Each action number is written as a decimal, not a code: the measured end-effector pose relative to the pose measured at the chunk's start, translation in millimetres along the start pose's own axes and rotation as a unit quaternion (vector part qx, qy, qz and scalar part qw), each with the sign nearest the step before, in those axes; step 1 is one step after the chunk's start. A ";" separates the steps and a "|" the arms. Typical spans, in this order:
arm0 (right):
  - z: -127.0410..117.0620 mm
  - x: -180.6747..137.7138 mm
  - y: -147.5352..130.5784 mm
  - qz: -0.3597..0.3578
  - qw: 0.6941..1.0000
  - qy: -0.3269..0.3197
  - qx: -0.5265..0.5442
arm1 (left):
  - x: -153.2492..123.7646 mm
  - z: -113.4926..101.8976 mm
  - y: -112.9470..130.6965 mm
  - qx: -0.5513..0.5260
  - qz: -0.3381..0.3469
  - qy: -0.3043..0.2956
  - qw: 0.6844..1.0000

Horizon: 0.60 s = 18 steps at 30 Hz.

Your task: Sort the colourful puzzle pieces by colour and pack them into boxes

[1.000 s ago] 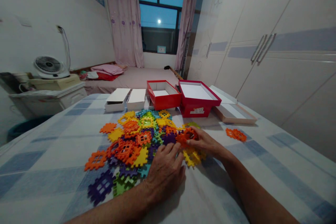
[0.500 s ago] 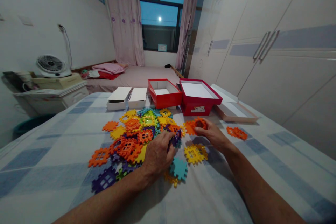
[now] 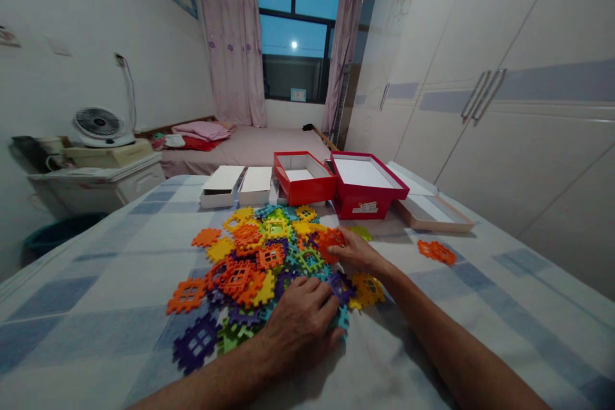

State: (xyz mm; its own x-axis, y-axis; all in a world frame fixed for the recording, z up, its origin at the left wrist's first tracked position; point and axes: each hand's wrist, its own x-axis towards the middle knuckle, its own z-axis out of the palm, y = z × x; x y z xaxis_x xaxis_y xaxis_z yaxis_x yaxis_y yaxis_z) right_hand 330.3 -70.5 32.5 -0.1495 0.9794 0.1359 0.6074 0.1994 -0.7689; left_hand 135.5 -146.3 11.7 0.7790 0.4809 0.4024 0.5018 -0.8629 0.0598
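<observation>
A heap of colourful plastic interlocking tiles (image 3: pixel 276 229) with notched edges lies on the cloth before me. My right hand (image 3: pixel 360 252) grips an orange window tile (image 3: pixel 330 242) at the heap's right side. Low over the front right of the heap, my left hand (image 3: pixel 305 317) has its fingers slightly bent and its thumb apart. A purple window tile (image 3: pixel 342 286) lies just past its fingertips, and a teal tile (image 3: pixel 344 319) shows partly beside its thumb. A yellow tile (image 3: pixel 369 289) rests below my right wrist. The left palm hides what is beneath it.
Behind the heap stand two white boxes (image 3: pixel 221 197), an open red box (image 3: pixel 310 191), a dark red box (image 3: pixel 365 206) and a shallow open box (image 3: pixel 439 225). Orange tiles (image 3: pixel 436 252) lie apart at the right. A lime tile (image 3: pixel 361 232) sits beyond my right hand.
My right hand has moved left to the heap with the orange tile. My left hand has come nearer to me and let go of the purple tile, which now lies beyond its fingers.
</observation>
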 end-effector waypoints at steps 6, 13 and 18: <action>3.7 -5.6 13.2 -0.036 0.994 0.063 -0.084 | 3.4 -2.1 -5.3 -0.012 -0.009 -0.002 1.000; 4.1 -6.5 10.9 -0.059 0.996 0.034 -0.061 | 3.1 0.3 -7.8 -0.035 -0.014 0.017 0.999; 6.3 -4.3 7.5 -0.027 0.994 0.049 -0.095 | 4.3 0.6 -8.6 -0.044 -0.018 0.017 0.999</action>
State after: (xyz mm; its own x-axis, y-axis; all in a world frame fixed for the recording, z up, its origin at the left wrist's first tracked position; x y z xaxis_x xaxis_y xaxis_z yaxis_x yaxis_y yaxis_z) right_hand 330.6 -73.4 22.3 -0.1143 0.9635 0.2419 0.7383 0.2453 -0.6283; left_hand 134.7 -136.6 12.4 0.7467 0.5083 0.4290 0.4935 -0.8558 0.1550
